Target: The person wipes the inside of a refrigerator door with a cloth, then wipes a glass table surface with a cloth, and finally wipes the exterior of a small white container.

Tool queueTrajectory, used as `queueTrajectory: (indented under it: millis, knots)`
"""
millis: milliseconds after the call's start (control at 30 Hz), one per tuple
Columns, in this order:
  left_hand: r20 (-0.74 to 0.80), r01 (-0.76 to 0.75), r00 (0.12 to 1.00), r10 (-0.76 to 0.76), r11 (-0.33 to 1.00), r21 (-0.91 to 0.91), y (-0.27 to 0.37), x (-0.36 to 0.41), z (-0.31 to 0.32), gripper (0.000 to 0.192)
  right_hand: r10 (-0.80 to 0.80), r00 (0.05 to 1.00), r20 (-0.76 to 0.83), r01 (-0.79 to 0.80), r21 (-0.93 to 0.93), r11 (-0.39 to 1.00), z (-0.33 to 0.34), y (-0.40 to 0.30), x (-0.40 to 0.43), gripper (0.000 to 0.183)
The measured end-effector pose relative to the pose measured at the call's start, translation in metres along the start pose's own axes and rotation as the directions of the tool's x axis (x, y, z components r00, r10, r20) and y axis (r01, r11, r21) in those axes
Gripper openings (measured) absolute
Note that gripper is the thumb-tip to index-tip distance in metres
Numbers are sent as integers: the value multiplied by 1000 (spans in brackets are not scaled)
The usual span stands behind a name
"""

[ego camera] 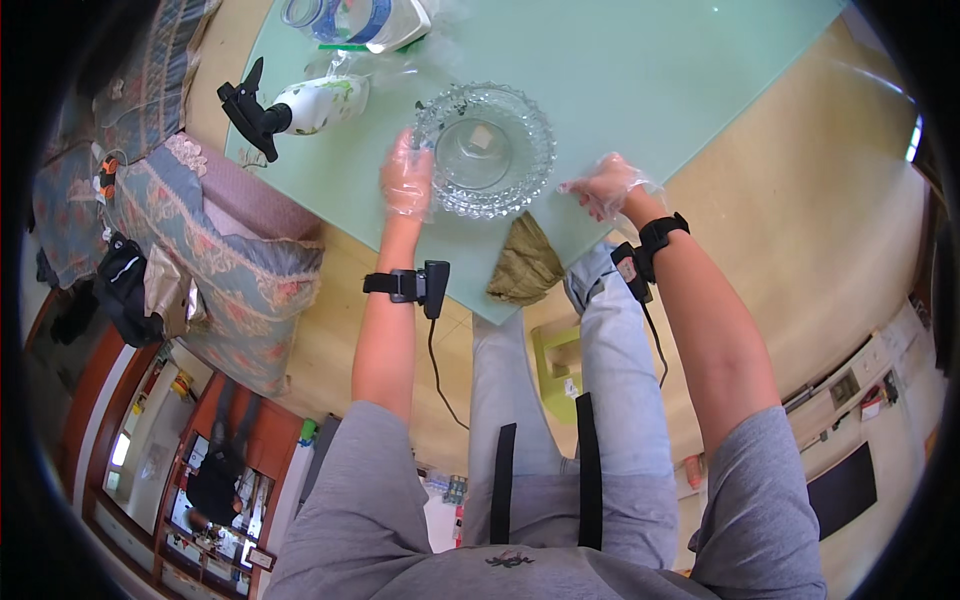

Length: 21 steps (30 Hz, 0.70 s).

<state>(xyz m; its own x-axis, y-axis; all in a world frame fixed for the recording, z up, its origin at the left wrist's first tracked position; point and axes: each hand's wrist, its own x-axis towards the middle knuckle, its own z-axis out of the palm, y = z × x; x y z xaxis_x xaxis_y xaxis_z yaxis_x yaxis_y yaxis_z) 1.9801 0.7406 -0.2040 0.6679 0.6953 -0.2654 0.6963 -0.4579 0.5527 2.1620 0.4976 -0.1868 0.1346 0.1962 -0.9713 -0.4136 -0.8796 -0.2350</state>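
A scalloped clear glass bowl point(530, 169) sits on the pale green glass table point(637, 82), with a small beige piece point(481, 136) at its middle. My left hand point(407, 176), in a clear plastic glove, grips the bowl's left rim. Gloved in the same way, my right hand point(604, 186) is raised to the right of the bowl, fingers loosely curled and apart, nothing seen in it. A folded olive-brown cloth point(527, 262) lies at the near table corner, below the bowl. To the left, a white spray bottle point(319, 105) with a black trigger head lies on its side.
Clear plastic containers point(352, 19) and thin plastic film stand at the table's far left. A sofa with a floral cover point(247, 285) is close to the left edge, with bags point(169, 289) on it. Under the table corner shows a green stool point(559, 360). Another person point(217, 487) is at the lower left, farther off.
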Motion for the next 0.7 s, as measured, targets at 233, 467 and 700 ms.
queueTrajectory:
  millis: [233, 467, 700]
  knots:
    - [37, 42, 999, -39, 995, -87, -20, -4, -2, 42, 23, 1000, 8, -22, -59, 998, -1, 1, 3, 36]
    - [68, 239, 970, -235, 969, -61, -29, -16, -16, 43, 19, 1000, 3, -19, -81, 997, -2, 4, 7, 37]
    - [58, 131, 988, -140, 982, 139, -71, -5, -51, 52, 11, 1000, 20, -9, -72, 997, -2, 4, 7, 39]
